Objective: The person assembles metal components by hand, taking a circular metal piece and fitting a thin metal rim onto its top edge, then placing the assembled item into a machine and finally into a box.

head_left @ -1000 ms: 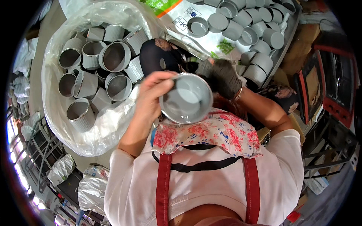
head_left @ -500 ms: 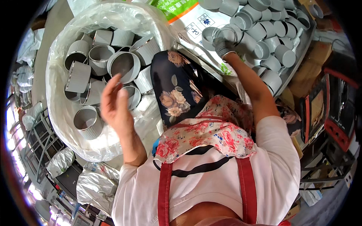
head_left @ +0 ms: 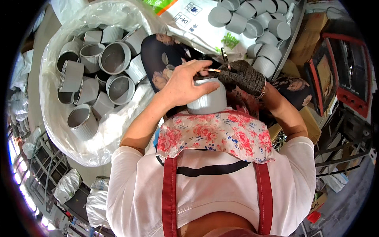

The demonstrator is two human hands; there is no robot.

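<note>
- The big plastic bag (head_left: 53,106) was clear and wide open, and many grey cups (head_left: 114,58) lay inside it, mixed in direction; several of them showed their open mouths, and others showed more of their ribbed wall.
- To the right of the bag, in front of the person's body, was the held cup (head_left: 210,100), also grey, with its shiny rim on the side away from the chest.
- The left hand (head_left: 182,83) was bare. Its grip was holding this cup: the thumb lay across the wall, and the fingers reached over the rim.
- The right hand (head_left: 245,76), farther to the right of the bag, wore a dark knitted glove. Its grip was narrow, closed on a thin dark tool (head_left: 225,58), just beside the cup's rim; the kind of tool I could not tell.
- Right of the bag and lower than the cup was the flowered apron (head_left: 215,134), close to the cup's lower end.
- To the upper right of the bag, more grey cups were gathered in a metal tray (head_left: 293,41), near a printed white sack (head_left: 209,29).
</note>
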